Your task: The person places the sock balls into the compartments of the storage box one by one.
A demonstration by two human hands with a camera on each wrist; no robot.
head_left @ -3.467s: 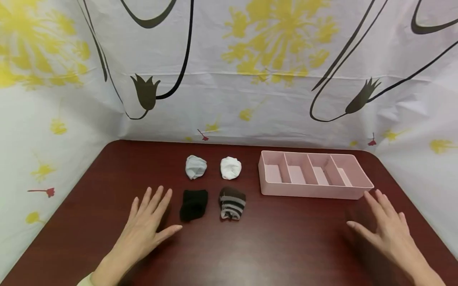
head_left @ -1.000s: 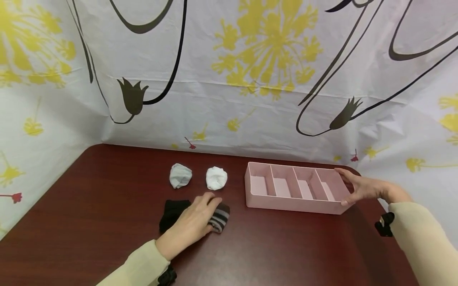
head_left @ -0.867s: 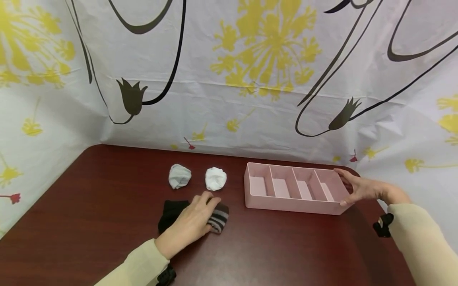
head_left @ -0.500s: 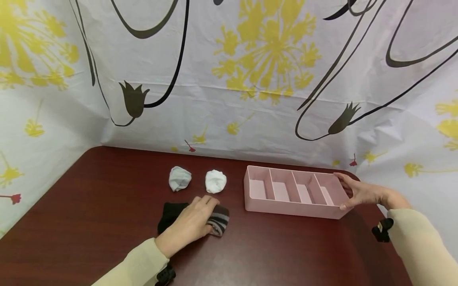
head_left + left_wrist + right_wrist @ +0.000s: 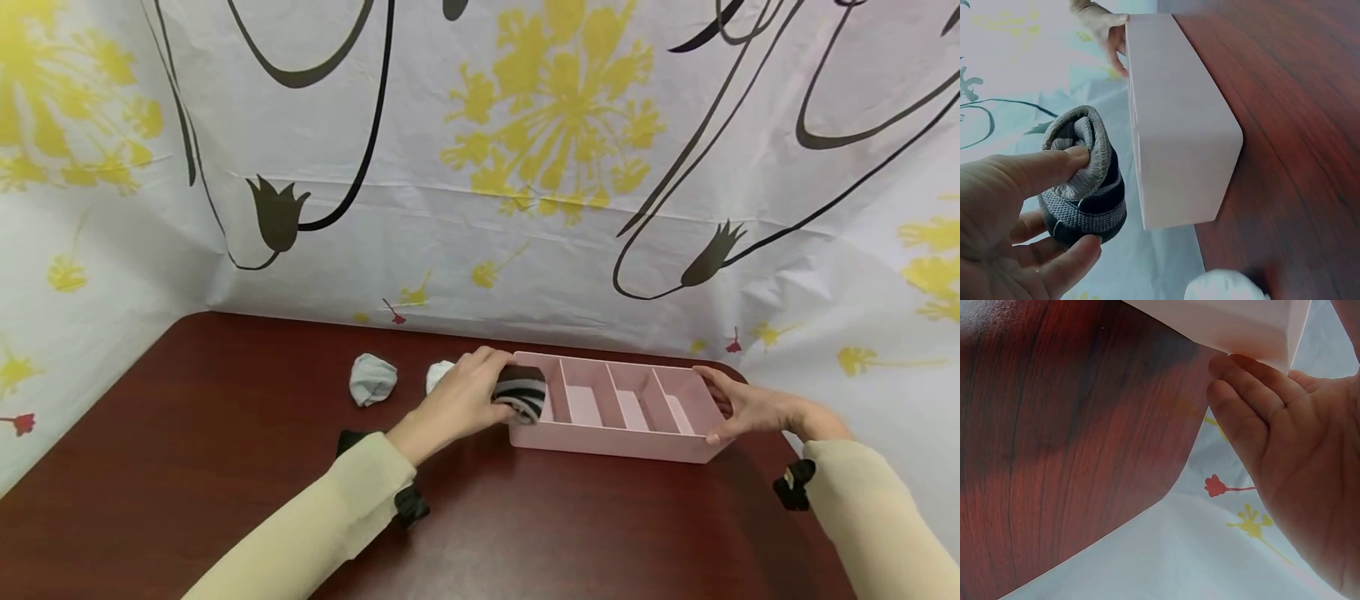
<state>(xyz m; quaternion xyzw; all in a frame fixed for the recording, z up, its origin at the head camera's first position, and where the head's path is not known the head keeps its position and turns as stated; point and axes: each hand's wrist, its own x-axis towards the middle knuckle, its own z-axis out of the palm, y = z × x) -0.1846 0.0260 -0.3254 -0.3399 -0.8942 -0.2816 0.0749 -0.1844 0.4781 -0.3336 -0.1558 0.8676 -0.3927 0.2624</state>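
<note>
My left hand pinches a rolled striped sock, brown, grey and black, just over the left end of a pink divided box. The left wrist view shows the thumb on the rolled opening of the sock and the fingertips beneath, beside the end wall of the box. At the other end of the box, my right hand grips the corner edges, thumb at the front and fingers at the back. From the right wrist, the right hand shows its fingers along the box's end.
A pale grey rolled sock lies at the back left of the dark red table. A white one and a black one are partly hidden by my left arm. A patterned cloth hangs behind.
My left hand has gripped the striped sock, lifted it off the table and carried it right to the box. Earlier, my right hand moved from the table onto the box's right end.
</note>
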